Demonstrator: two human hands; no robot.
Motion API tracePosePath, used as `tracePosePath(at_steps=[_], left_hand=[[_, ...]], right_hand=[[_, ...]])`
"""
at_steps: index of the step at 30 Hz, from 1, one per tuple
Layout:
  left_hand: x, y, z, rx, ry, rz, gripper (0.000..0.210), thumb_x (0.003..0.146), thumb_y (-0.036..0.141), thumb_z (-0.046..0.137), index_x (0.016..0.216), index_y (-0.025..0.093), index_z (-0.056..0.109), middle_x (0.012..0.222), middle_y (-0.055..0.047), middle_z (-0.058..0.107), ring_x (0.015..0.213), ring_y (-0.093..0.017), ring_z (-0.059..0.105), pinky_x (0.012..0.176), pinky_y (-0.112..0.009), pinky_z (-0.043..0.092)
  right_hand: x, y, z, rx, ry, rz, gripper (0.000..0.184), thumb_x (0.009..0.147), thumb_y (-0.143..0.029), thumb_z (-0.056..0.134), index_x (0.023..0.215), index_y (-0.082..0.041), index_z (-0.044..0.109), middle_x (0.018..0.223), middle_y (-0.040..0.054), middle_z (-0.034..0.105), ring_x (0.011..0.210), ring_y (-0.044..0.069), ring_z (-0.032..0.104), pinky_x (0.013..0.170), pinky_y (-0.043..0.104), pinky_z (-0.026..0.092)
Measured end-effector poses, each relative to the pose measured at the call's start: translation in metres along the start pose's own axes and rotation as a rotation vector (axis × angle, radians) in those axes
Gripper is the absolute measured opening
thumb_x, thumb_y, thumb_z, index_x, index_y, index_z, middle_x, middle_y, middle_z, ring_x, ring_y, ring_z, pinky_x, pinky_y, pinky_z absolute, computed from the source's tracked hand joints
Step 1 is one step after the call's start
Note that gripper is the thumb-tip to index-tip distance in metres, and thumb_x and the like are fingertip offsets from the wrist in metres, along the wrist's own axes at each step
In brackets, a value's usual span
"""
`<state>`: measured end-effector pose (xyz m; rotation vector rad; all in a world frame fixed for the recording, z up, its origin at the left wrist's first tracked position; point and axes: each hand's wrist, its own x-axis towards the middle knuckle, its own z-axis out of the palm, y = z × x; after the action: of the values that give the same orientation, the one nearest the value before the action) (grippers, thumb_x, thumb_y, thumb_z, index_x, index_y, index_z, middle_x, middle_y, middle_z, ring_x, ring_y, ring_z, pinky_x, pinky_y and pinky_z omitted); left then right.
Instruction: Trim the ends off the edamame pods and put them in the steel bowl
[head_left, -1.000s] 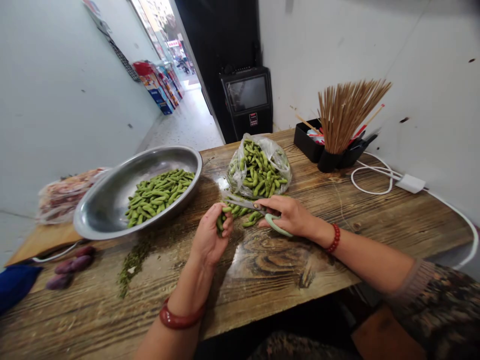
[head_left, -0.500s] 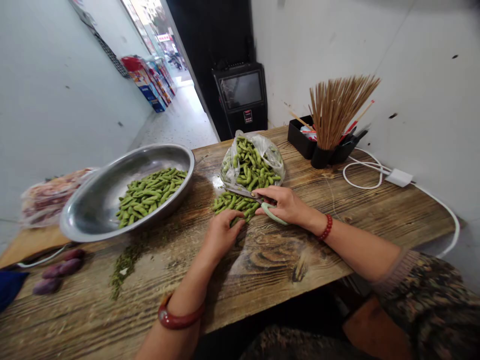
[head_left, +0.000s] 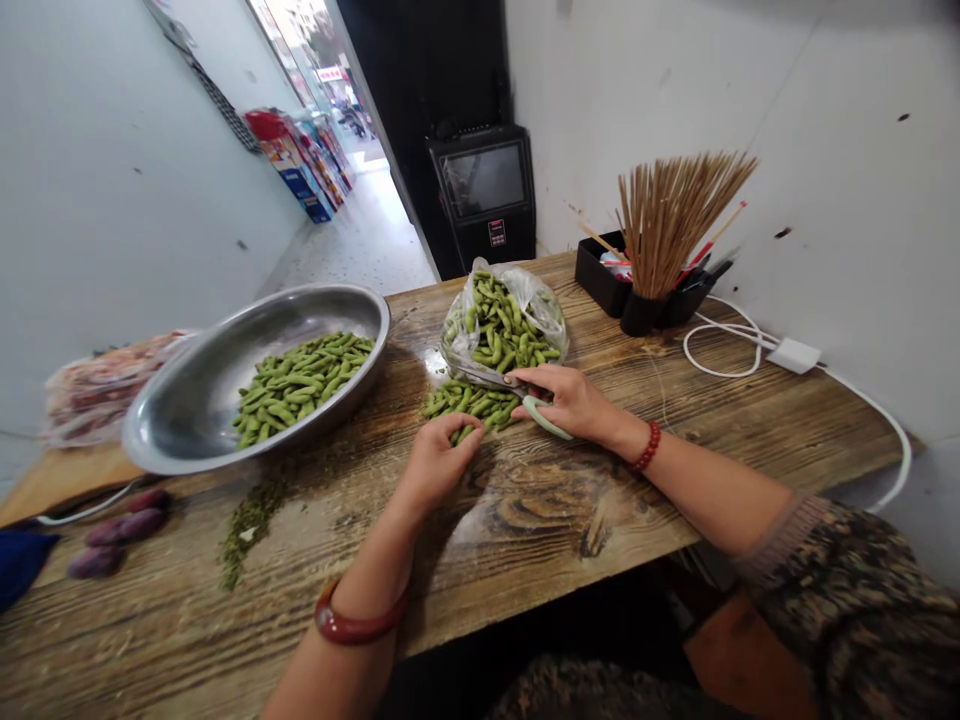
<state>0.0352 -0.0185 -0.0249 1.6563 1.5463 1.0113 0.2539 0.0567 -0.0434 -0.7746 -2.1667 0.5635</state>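
Observation:
My right hand [head_left: 566,400] is closed on a pair of scissors with pale green handles [head_left: 546,420], whose blades point left over a small heap of green soybean pods [head_left: 469,400]. Close by on the left, my left hand [head_left: 439,455] pinches a green soybean pod [head_left: 463,434] between thumb and fingers. Behind the heap, a clear plastic bag [head_left: 540,297] lies open, full of more pods. A wide steel basin [head_left: 195,400] to the left holds many pods along its right side.
Plant trimmings [head_left: 251,525] lie on the wooden table [head_left: 540,560] below the basin. Purple-red tubers [head_left: 120,530] and a bag of meat [head_left: 105,390] are at the left. Back right stand a black holder [head_left: 600,280] of skewers [head_left: 667,220] and a white cable [head_left: 862,395].
My left hand has drawn slightly left, away from the heap, with a pod now showing in its pinch. My right hand and the scissors have shifted only slightly.

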Motion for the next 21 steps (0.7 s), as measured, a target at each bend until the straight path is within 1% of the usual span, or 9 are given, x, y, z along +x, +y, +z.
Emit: tracePosePath(at_steps=[2, 3, 4, 6, 9, 11, 14, 21], left_hand=[[-0.003, 0.005, -0.003, -0.209, -0.017, -0.146, 0.015, 0.076, 0.032, 0.067, 0.078, 0.017, 0.066, 0.053, 0.003, 0.052, 0.048, -0.010, 0.043, 0.047, -0.020, 0.031], [-0.004, 0.008, -0.005, -0.325, -0.024, -0.209, 0.019, 0.076, 0.035, 0.068, 0.081, 0.017, 0.065, 0.050, 0.005, 0.047, 0.044, -0.008, 0.039, 0.044, -0.019, 0.027], [-0.005, 0.010, -0.007, -0.435, -0.030, -0.253, 0.022, 0.076, 0.037, 0.069, 0.082, 0.017, 0.063, 0.050, 0.006, 0.046, 0.042, -0.007, 0.036, 0.042, -0.018, 0.024], [-0.006, 0.014, -0.009, -0.612, -0.036, -0.290, 0.025, 0.074, 0.036, 0.071, 0.081, 0.016, 0.060, 0.058, 0.004, 0.052, 0.043, -0.005, 0.037, 0.041, -0.016, 0.023], [-0.005, 0.016, -0.012, -0.775, -0.024, -0.303, 0.024, 0.073, 0.032, 0.073, 0.080, 0.014, 0.059, 0.074, 0.000, 0.060, 0.045, -0.003, 0.038, 0.039, -0.014, 0.024], [-0.004, 0.016, -0.013, -0.835, -0.008, -0.309, 0.025, 0.071, 0.030, 0.074, 0.084, 0.014, 0.060, 0.074, 0.000, 0.061, 0.046, -0.003, 0.039, 0.039, -0.014, 0.024], [-0.005, 0.014, -0.012, -0.852, 0.003, -0.305, 0.030, 0.069, 0.026, 0.077, 0.091, 0.015, 0.062, 0.074, -0.001, 0.062, 0.048, -0.004, 0.041, 0.039, -0.013, 0.027], [-0.007, 0.014, -0.009, -0.749, 0.033, -0.286, 0.029, 0.067, 0.026, 0.079, 0.089, 0.016, 0.062, 0.070, 0.000, 0.063, 0.047, -0.004, 0.044, 0.039, -0.013, 0.027]], right_hand=[[0.000, -0.001, 0.000, 0.015, -0.014, 0.007, 0.048, 0.077, -0.038, 0.073, 0.118, -0.016, 0.062, 0.090, 0.0059, 0.066, 0.071, 0.014, 0.057, 0.070, 0.028, 0.049], [0.000, -0.002, -0.001, 0.028, -0.018, 0.011, 0.048, 0.076, -0.038, 0.074, 0.117, -0.016, 0.062, 0.090, 0.0060, 0.066, 0.072, 0.014, 0.057, 0.070, 0.028, 0.049], [0.000, -0.003, -0.001, 0.041, -0.023, 0.013, 0.048, 0.076, -0.038, 0.074, 0.116, -0.016, 0.063, 0.090, 0.0059, 0.066, 0.072, 0.014, 0.057, 0.070, 0.027, 0.049], [0.000, -0.005, -0.001, 0.057, -0.045, 0.006, 0.049, 0.075, -0.039, 0.074, 0.117, -0.016, 0.062, 0.090, 0.0053, 0.065, 0.072, 0.014, 0.057, 0.070, 0.027, 0.049], [0.000, -0.008, -0.002, 0.052, -0.123, -0.026, 0.058, 0.074, -0.042, 0.075, 0.122, -0.016, 0.058, 0.092, 0.0054, 0.063, 0.075, 0.015, 0.056, 0.070, 0.028, 0.048], [-0.001, -0.011, -0.002, 0.037, -0.176, -0.041, 0.063, 0.074, -0.044, 0.074, 0.127, -0.016, 0.054, 0.096, 0.0069, 0.062, 0.079, 0.016, 0.057, 0.073, 0.029, 0.049], [-0.003, -0.013, -0.001, -0.004, -0.226, -0.047, 0.067, 0.074, -0.047, 0.074, 0.130, -0.017, 0.051, 0.101, 0.0086, 0.061, 0.083, 0.018, 0.057, 0.076, 0.032, 0.049], [-0.002, -0.020, -0.003, -0.037, -0.232, -0.048, 0.065, 0.075, -0.047, 0.072, 0.128, -0.016, 0.053, 0.097, 0.0079, 0.061, 0.082, 0.018, 0.057, 0.075, 0.031, 0.048]])
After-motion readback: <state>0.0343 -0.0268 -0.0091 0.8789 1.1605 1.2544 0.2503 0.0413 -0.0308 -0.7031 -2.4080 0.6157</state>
